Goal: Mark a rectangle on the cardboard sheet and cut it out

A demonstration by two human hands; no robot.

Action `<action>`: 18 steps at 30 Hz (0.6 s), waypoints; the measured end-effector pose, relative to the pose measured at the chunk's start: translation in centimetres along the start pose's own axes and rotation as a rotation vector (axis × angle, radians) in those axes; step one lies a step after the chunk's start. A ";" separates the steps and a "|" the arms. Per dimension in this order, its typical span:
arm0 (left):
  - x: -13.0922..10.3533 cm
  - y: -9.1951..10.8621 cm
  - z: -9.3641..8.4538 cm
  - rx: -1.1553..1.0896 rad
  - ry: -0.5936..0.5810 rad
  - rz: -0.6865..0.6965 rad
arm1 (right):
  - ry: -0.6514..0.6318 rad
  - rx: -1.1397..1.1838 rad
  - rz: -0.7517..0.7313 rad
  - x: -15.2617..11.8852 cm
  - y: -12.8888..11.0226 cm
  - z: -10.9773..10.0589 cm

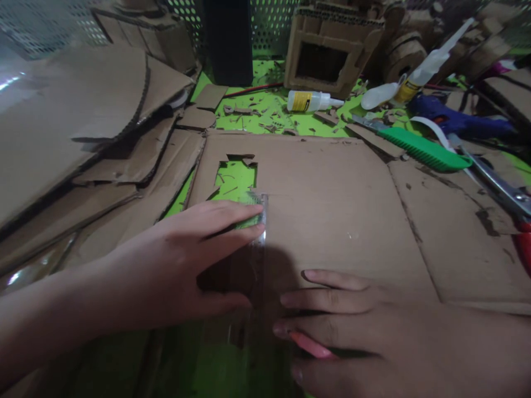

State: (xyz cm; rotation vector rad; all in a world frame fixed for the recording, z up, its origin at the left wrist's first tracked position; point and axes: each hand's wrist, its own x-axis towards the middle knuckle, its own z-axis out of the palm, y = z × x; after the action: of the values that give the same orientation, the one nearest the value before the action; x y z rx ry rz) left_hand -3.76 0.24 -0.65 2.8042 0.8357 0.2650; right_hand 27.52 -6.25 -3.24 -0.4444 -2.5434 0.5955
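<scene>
A flat brown cardboard sheet (332, 193) with a rectangular cut-out at its upper left lies in front of me. Along the edge of that hole runs a clear ruler (261, 251), pointing away from me. My left hand (203, 237) rests on the ruler, fingers stretched and spread, with two fingertips pressing near its far end. To the right, my right hand (352, 326) lies over the sheet, a pink pencil (313, 347) tucked between its fingers. The pencil's tip is by a fingertip, and its rear end is hidden by the hand.
Stacked cardboard pieces (74, 110) fill the left. At the back stand a black box (228, 41) and a cardboard box with a window (336, 33). A glue bottle (309, 101), a green cutter (423, 148), a blue glue gun (460, 119) and red-handled scissors (523, 243) lie behind and right.
</scene>
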 end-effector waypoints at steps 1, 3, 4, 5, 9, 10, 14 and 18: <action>0.0 0.0 0.0 0.002 -0.006 0.006 | -0.006 -0.001 -0.007 0.0 0.0 -0.1; 0.1 0.0 0.0 0.000 -0.012 0.017 | -0.030 0.016 -0.020 0.0 0.2 -0.4; 0.1 0.0 -0.1 0.001 -0.010 0.020 | -0.047 0.031 -0.014 0.0 0.2 -0.5; 0.1 -0.1 -0.1 0.004 -0.005 0.020 | -0.043 0.050 -0.022 0.1 0.3 -0.6; 0.2 -0.2 -0.1 0.008 0.004 0.037 | -0.007 0.056 -0.014 0.1 0.4 -0.6; 0.2 -0.1 -0.1 0.003 0.007 0.039 | -0.038 0.053 -0.015 0.1 0.3 -0.6; 0.3 0.0 -0.1 -0.008 0.016 0.040 | -0.061 0.032 -0.040 -0.4 0.3 -0.4; 0.6 0.2 0.0 0.027 0.023 0.058 | -0.131 0.002 -0.063 -0.9 0.5 -0.3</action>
State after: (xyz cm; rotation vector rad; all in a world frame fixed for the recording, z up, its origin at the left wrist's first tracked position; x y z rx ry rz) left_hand -3.20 0.45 -0.50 2.8589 0.7691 0.2979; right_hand 28.54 -6.06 -3.60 -0.3331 -2.6698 0.6221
